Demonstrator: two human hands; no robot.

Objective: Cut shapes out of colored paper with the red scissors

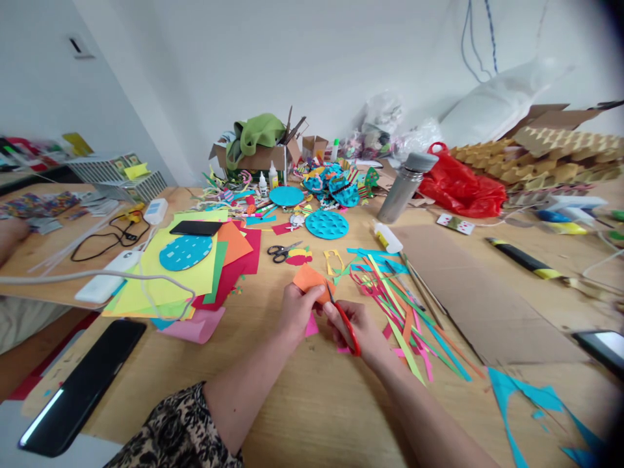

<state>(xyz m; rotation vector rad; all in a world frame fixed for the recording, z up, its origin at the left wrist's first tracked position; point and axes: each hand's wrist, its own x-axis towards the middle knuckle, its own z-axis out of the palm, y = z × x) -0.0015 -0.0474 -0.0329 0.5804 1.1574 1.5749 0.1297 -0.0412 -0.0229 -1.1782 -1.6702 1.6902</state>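
Note:
An orange piece of paper (308, 278) is pinched in my left hand (298, 307), thumb on top, above the middle of the wooden table. My right hand (350, 320) is closed around red-handled scissors (347, 325), whose blades meet the right side of the orange paper. Just beyond lie a second pair of scissors with dark handles (279, 253), red and yellow paper cutouts (299, 257) and a yellow paper frame (334, 261). Bits of pink paper show under and beside my hands. Many coloured paper strips (400, 305) lie to the right.
Stacked coloured sheets (146, 260) and phones are on the left. A steel bottle (400, 195), glue bottle (387, 238), cardboard sheet (478, 292) and red bag (463, 188) stand or lie on the right. Blue discs (326, 224) lie ahead. Another person's arm is at the left edge.

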